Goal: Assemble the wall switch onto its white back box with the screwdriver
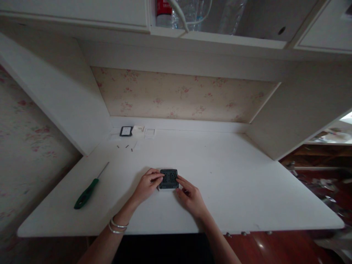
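At the black unit (169, 179): left hand (148, 184) and right hand (193, 200) grasping it.
Left of it: screwdriver (88, 192) idle, screws (127, 146) apparently unfitted.

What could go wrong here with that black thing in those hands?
The black part might slip: the left hand and right hand have just fingers at its sides. The small dark pieces on the desk could get lost. A sweeping arm might knock the screwdriver.
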